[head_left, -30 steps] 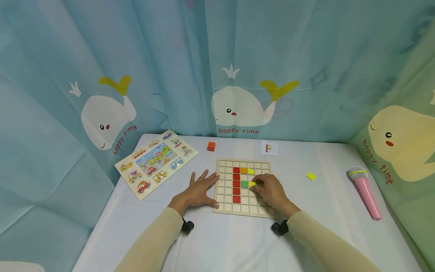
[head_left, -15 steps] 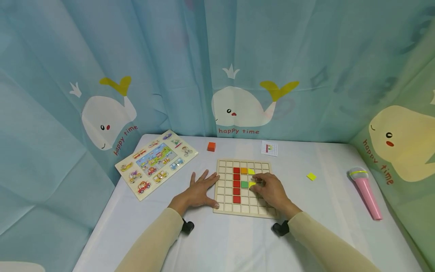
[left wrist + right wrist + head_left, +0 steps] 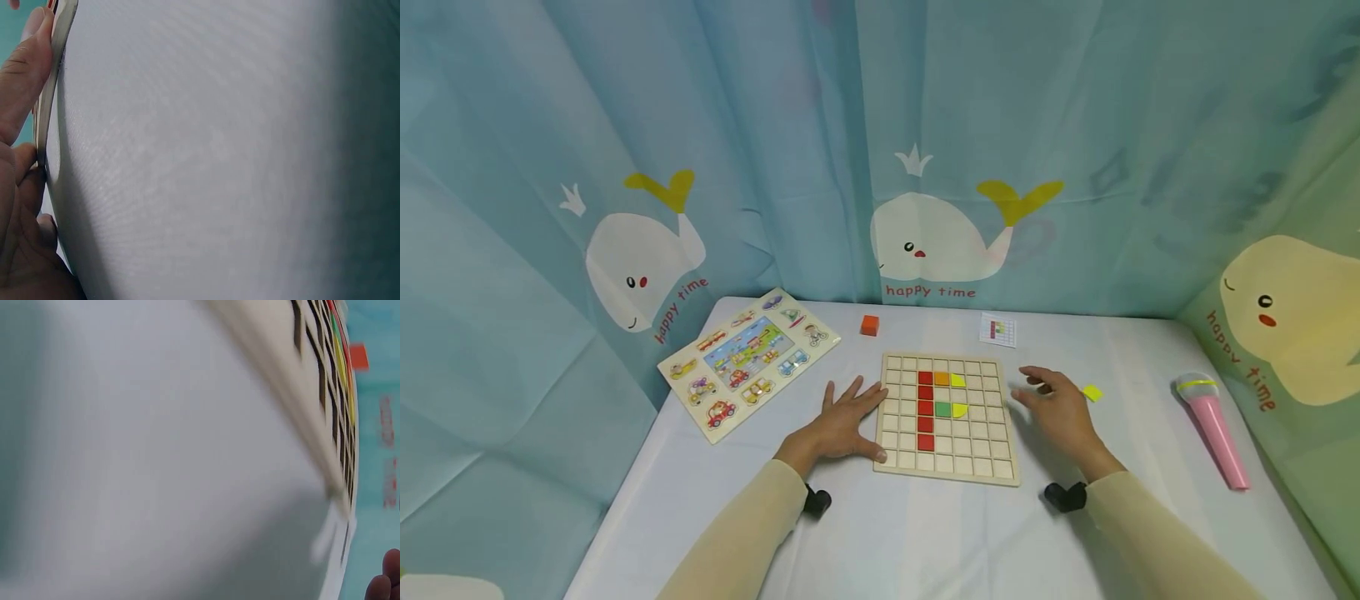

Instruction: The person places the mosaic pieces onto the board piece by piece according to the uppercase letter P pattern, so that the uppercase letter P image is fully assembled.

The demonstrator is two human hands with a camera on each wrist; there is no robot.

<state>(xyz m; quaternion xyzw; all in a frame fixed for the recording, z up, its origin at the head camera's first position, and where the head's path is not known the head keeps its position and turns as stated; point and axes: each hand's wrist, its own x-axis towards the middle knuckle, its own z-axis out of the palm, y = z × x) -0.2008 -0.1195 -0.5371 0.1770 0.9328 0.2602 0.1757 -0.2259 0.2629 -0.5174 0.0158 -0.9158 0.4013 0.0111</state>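
A wooden grid board (image 3: 988, 471) lies on the table with coloured tiles in some squares. Red tiles (image 3: 926, 408) form a column, with an orange tile (image 3: 942, 379) and a yellow tile (image 3: 958, 381) beside its top. Lower down sit a green tile (image 3: 943, 409) and a yellow piece with a rounded corner (image 3: 959, 411). My left hand (image 3: 838, 423) is spread, its fingertips and thumb touching the board's left edge. Off the board's right side, my right hand (image 3: 1063, 417) is loosely bent and holds nothing visible. A loose yellow tile (image 3: 1092, 392) lies just beyond it, partly covered.
At the back left lies a vehicle picture puzzle (image 3: 747, 358). An orange cube (image 3: 869, 325) and a card with a printed grid pattern (image 3: 997, 330) are behind the board. A pink toy microphone (image 3: 1213, 433) lies far right. Whale-print curtains (image 3: 820, 167) surround the table.
My right hand has let go of the yellow rounded piece, which stays on the board beside the green tile, and has moved right off the board. The left hand keeps its place.
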